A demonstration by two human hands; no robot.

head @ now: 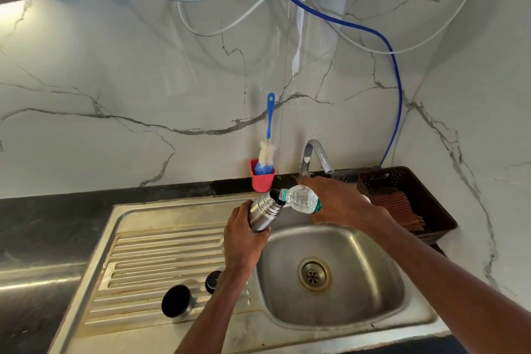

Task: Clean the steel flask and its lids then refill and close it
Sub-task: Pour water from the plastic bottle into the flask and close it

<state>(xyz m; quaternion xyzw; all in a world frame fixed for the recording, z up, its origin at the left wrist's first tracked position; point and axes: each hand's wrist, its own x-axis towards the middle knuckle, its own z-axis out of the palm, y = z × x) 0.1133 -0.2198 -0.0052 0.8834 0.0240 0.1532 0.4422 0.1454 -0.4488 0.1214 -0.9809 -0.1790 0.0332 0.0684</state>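
Note:
My left hand (pixel 242 241) grips the steel flask (pixel 264 211) by its lower body and holds it tilted over the sink's left rim, mouth open toward the right. My right hand (pixel 334 200) holds a clear plastic water bottle (pixel 301 199) tipped on its side, its neck touching the flask's mouth. On the ribbed drainboard lie two lids: the steel cup lid (pixel 176 300), open side up, and a small black inner stopper (pixel 212 281), partly hidden by my left forearm.
The steel sink basin (pixel 359 253) with its drain lies below my hands. The tap (pixel 314 156) stands behind my right hand. A red cup (pixel 262 179) with a blue bottle brush (pixel 269 135) stands against the wall. A dark basket (pixel 425 198) holding a checked cloth sits at right.

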